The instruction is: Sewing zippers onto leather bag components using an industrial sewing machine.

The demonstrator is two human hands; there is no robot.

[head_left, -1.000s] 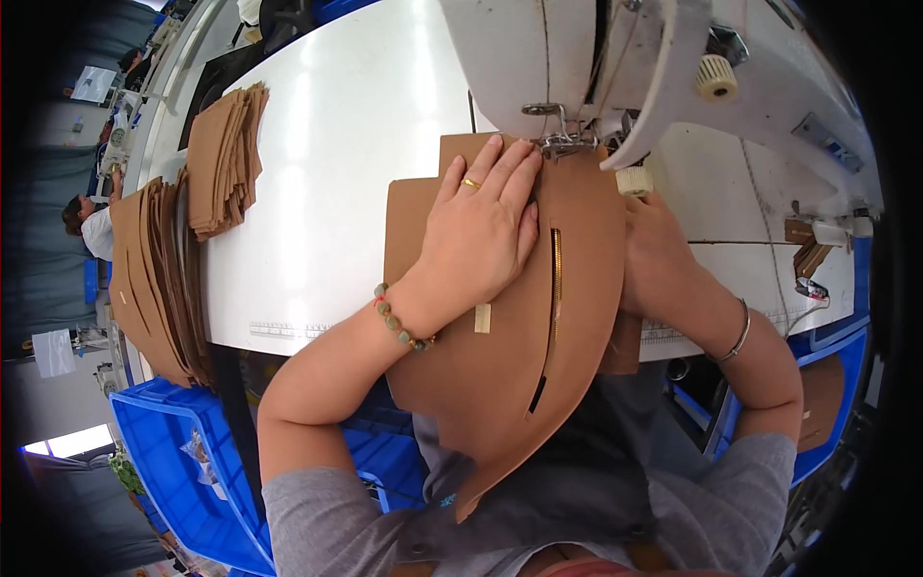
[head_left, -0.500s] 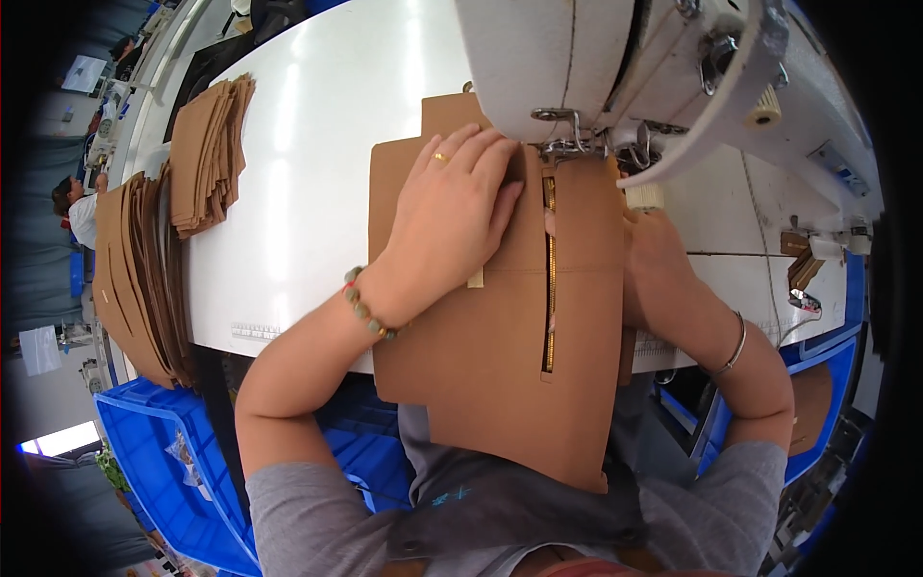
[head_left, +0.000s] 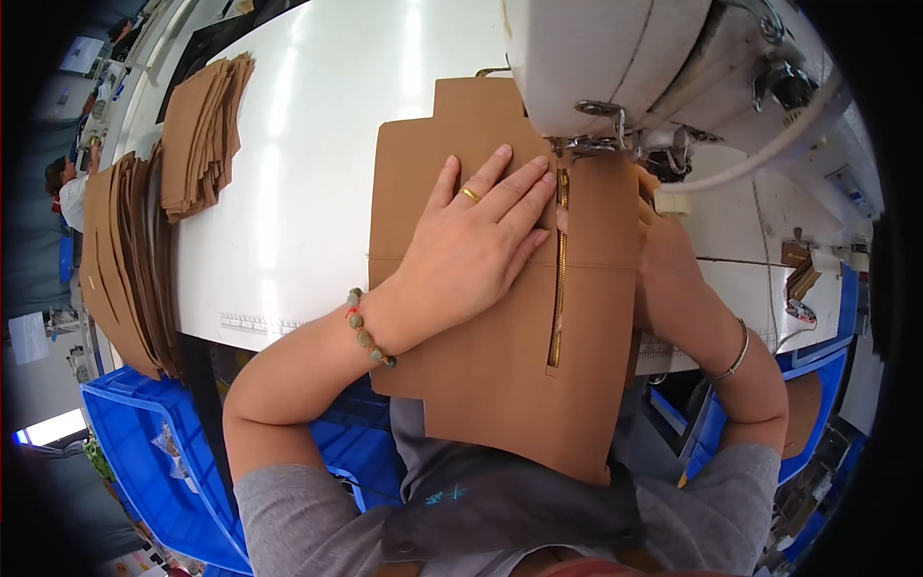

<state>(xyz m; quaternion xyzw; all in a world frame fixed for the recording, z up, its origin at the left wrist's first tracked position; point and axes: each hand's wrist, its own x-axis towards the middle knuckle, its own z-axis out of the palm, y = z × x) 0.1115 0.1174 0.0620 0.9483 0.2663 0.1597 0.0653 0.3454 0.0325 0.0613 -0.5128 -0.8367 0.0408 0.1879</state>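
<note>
A brown panel with notched corners (head_left: 510, 385) lies under the presser foot (head_left: 588, 144) of a white sewing machine (head_left: 625, 67). A gold-toothed zipper (head_left: 558, 317) shows in a long slot in the panel, its top end close to the foot. My left hand (head_left: 490, 221) rests flat on the panel, left of the slot, fingers spread and pointing at the foot. At the panel's right edge is my right hand (head_left: 665, 255); its fingers are partly hidden by the panel and the machine, so its grip does not show. The panel's near end hangs over the table edge onto my dark apron (head_left: 510, 524).
Two stacks of brown pieces, a larger one (head_left: 125, 269) and a smaller one (head_left: 204, 135), sit on the white table (head_left: 308, 192) at the left. Blue bins stand below on the left (head_left: 163, 471) and right (head_left: 817, 394). Another person (head_left: 72, 188) sits far left.
The panel has slid slightly farther under the machine. My left hand has flattened, its fingers spreading on the panel. The view has shifted a little.
</note>
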